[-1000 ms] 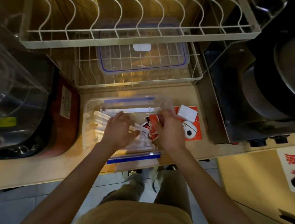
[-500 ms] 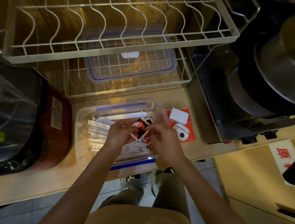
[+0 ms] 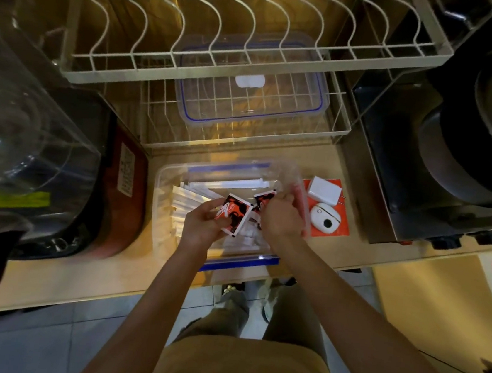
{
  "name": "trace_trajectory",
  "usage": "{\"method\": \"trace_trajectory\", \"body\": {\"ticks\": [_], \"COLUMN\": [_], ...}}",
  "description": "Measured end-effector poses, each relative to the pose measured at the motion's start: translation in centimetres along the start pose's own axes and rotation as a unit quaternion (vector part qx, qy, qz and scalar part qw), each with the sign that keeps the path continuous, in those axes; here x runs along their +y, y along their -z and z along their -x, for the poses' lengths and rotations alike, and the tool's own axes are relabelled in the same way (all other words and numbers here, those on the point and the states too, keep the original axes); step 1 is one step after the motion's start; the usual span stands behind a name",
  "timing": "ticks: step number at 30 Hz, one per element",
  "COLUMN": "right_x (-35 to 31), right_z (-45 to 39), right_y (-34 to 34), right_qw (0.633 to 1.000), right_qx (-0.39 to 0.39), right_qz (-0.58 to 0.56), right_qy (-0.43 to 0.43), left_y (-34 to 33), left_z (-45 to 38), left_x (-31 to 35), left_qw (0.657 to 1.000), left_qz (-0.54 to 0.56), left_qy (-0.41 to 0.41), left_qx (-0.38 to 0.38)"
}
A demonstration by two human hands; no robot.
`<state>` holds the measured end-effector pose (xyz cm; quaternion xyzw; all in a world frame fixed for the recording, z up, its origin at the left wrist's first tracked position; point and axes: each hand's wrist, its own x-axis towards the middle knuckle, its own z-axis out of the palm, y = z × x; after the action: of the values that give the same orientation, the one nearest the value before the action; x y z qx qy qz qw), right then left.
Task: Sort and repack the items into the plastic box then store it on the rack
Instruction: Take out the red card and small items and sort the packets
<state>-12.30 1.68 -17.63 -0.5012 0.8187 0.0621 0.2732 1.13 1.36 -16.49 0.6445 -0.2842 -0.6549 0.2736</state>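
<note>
Your left hand now pinches a red-and-black sachet betw thumb and fingers, lifted clear above the plastic box. A sec ago that hand lay flat on the white packets inside; half a sec ago both hands shared the sachets mid-box. So the pair's been split, one per hand.

Your right hand is closed on a second red sachet, its top edge poking past the fingers, over the box's right side. Can't tell exactly how many pieces are in that grip; the fingers hide it.

What it means, as I read it: you're mid-sort, reds separated from whites, not repacked yet. Reds prob go down next to the white stack, in their own pile.

The box sits on the table, open, its blue clips at the near and far edges. White packets fill the left and middle.

Just right of the box, on an orange card: a white charger block and a small round white gadget, both outside still.

Further back, the lid w/ blue seal rests on the lower tier of the wire rack. Lid on, then box to rack, both still to do.
</note>
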Motion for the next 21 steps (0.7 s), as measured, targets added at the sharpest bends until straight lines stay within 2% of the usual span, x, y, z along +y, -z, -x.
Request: {"method": "trace_trajectory", "body": {"ticks": [6,10,12,14,16,18,19,21], "right_x": [-0.1,0.0,0.3,0.6,0.7,0.8,0.8,0.8], "right_z": [-0.2,-0.2,0.3,0.8,1.3,1.9,2.1,2.5], "right_y": [-0.2,0.6,1.5,2.7,3.9,4.8,4.9,4.5], "right_qw": [1.000,0.994,0.986,0.973,0.948,0.896,0.875,0.866], "right_qx": [0.017,0.066,0.114,0.157,0.125,0.077,0.058,0.018], "right_qz": [-0.003,0.018,-0.007,-0.105,-0.269,-0.426,-0.469,-0.485], "right_qy": [-0.005,0.086,0.123,0.129,0.113,0.103,0.105,0.119], "left_y": [0.3,0.4,0.3,0.3,0.2,0.0,-0.1,-0.4], "left_z": [0.0,-0.1,-0.2,-0.4,-0.5,-0.3,-0.2,0.2], "left_x": [-0.1,-0.3,-0.2,-0.1,-0.1,0.0,0.1,0.2], "left_qw": [1.000,1.000,0.999,0.999,0.999,0.997,0.996,0.990], "left_qz": [0.003,0.014,0.014,0.023,0.040,0.071,0.093,0.136], "left_qy": [-0.010,-0.004,0.002,0.004,0.000,0.002,0.005,0.010], "left_qx": [0.003,0.022,0.029,0.034,0.037,0.021,0.003,-0.032]}}
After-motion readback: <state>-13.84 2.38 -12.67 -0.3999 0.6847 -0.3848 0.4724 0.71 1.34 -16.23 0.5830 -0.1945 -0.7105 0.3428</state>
